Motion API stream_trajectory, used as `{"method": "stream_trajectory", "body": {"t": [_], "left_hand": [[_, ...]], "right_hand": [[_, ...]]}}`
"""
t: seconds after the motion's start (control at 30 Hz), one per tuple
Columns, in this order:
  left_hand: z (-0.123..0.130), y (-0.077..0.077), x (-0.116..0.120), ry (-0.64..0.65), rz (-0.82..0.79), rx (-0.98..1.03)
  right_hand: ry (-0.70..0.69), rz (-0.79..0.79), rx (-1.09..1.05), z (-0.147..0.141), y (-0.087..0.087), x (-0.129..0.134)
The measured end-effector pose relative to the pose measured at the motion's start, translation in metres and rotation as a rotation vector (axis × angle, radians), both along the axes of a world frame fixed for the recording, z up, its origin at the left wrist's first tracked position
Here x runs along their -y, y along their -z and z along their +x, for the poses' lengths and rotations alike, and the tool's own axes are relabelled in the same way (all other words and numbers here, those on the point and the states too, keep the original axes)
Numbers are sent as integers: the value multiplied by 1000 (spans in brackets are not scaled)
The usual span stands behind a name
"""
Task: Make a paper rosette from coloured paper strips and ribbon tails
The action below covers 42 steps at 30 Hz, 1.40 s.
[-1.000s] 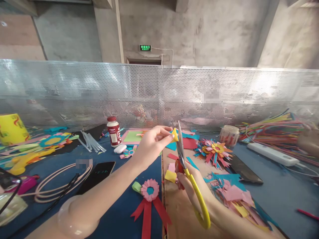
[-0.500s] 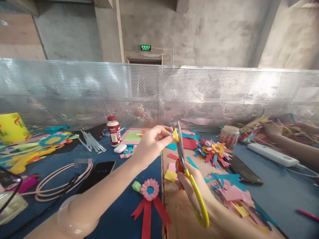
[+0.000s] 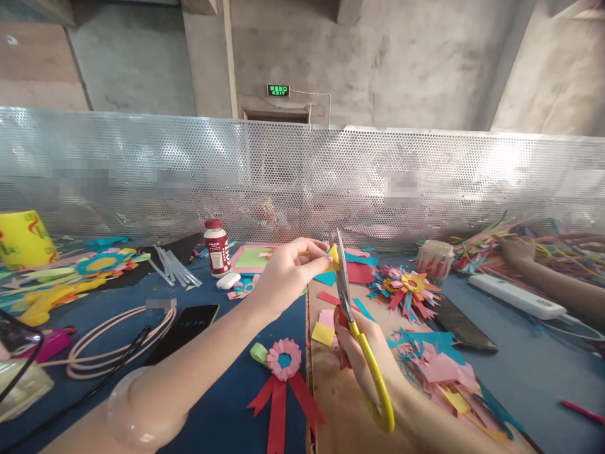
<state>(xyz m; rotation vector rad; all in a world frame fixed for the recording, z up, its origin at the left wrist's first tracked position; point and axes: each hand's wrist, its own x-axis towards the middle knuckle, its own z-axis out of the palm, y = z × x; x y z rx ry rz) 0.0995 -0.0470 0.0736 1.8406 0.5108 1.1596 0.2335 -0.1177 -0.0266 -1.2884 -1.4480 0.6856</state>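
Between the thumb and fingers of my left hand (image 3: 289, 272) is a small folded piece of yellow paper (image 3: 333, 257). My right hand (image 3: 363, 343) is closed round the handles of a pair of scissors (image 3: 344, 287), one loop yellow, the other red. Their blades point up and stand slightly apart, right at the yellow paper; whether they touch it I cannot tell. Below my hands lies a paper rosette (image 3: 283, 360) with a pink pleated ring, blue centre and red tails. Yellow and pink paper squares (image 3: 322, 334) lie beside my right hand on the brown board (image 3: 338, 410).
Paper scraps (image 3: 444, 372) and a multicoloured paper flower (image 3: 407, 290) lie at right, near a dark phone (image 3: 466, 325) and a white power strip (image 3: 517, 295). A bottle (image 3: 217, 249), coiled cable (image 3: 75, 359) and second phone (image 3: 186, 331) are at left. Another person's hands (image 3: 517, 252) handle coloured strips.
My hands, the scissors and the yellow paper hold nearly the same position. The view has shifted very slightly, and the other person's arm at right has moved a little.
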Motion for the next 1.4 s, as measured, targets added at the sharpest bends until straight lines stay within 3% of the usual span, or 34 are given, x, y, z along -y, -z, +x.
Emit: {"method": "stream_trajectory", "body": {"t": [0.2, 0.6, 1.0, 1.4], "left_hand": [[-1, -1, 0, -36, 5, -30], [-1, -1, -2, -24, -2, -29], [-2, -1, -3, -24, -34, -43], [-2, -2, -3, -29, -51, -55]], "right_hand": [[-4, -3, -20, 2, 8, -2], [-29, -95, -166, -6, -4, 4], [21, -51, -11, -2, -1, 2], [76, -62, -15, -5, -4, 4]]}}
